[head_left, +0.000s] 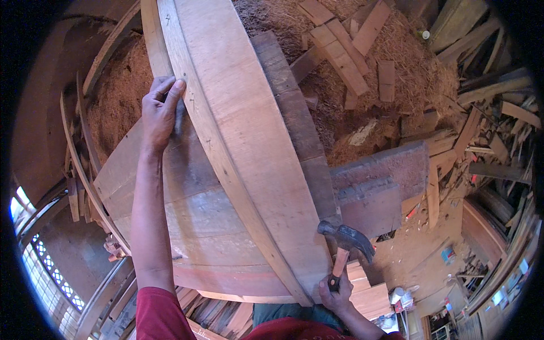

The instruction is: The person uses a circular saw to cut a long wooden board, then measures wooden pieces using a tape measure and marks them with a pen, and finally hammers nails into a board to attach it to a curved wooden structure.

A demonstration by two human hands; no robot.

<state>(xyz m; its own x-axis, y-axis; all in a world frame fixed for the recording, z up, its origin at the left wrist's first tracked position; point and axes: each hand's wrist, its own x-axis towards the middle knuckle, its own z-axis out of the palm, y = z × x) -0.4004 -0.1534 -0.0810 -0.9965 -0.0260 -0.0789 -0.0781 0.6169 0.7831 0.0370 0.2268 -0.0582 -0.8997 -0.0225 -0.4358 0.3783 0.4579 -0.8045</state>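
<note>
A long curved wooden strip [218,153] runs along a pale plywood panel [255,136], with several nail heads or dark marks along it. At the strip's left edge, in the upper part of the view, my left hand [158,113] is closed, its thumb and curled fingers against the wood. Anything small between those fingers is hidden. Low on the right, beside the panel's near end, my right hand [337,292] grips the handle of a claw hammer [348,241]. The hammer's dark head points up and sits over the panel's right edge, away from the strip.
Wide boards [198,204] lie below the strip on the left. Wood shavings [391,51] with scattered offcuts [340,51] cover the far right. Thick dark planks [374,204] stand right of the panel. Scrap wood [498,113] is heaped along the right side.
</note>
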